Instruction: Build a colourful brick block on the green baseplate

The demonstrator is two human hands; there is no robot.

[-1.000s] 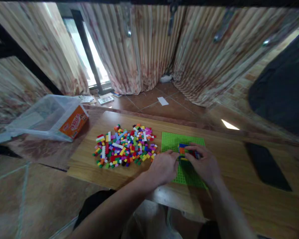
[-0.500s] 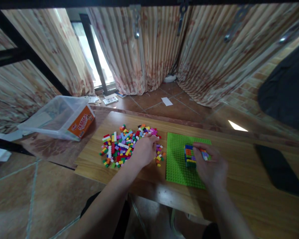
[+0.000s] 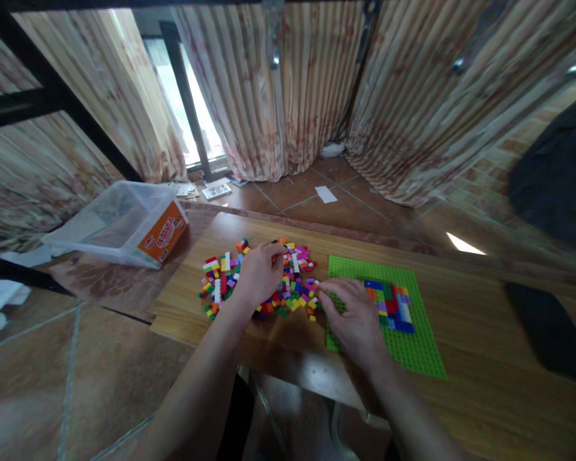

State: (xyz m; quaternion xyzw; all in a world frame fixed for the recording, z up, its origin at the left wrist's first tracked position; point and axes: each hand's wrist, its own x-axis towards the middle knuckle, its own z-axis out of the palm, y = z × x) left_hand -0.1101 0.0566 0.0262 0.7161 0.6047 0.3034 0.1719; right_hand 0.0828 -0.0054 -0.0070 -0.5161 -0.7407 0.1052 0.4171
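Bricks built into a multicoloured block (image 3: 393, 308) now stand on the green baseplate (image 3: 425, 358) with no fingers closed on them; the right hand (image 3: 358, 320), which half a second ago was on the block, has come off it and reaches across the baseplate's left part to the near-right edge of the loose brick pile (image 3: 295, 301). That suggests, as a judgement, that attention has passed from the block to the loose pieces; the block seems able to sit unsupported, and both hands are now busy at the pile's side.

The left hand (image 3: 262, 272) is over the upper middle of the pile, fingers bent down among the pieces; whether it grips one cannot be told. The right hand's thumb and forefinger are drawn close together beside the outermost bricks; a piece may be between them, but the view is too small to say.

Against the earliest frame, where both hands met at the block, they are now apart; the block shows far more of its blue, red, orange and white top, though the right hand still hides its near-left part. Baseplate and pile lie side by side on the wooden surface (image 3: 465, 320), the dark flat object (image 3: 547, 326) well to the right.
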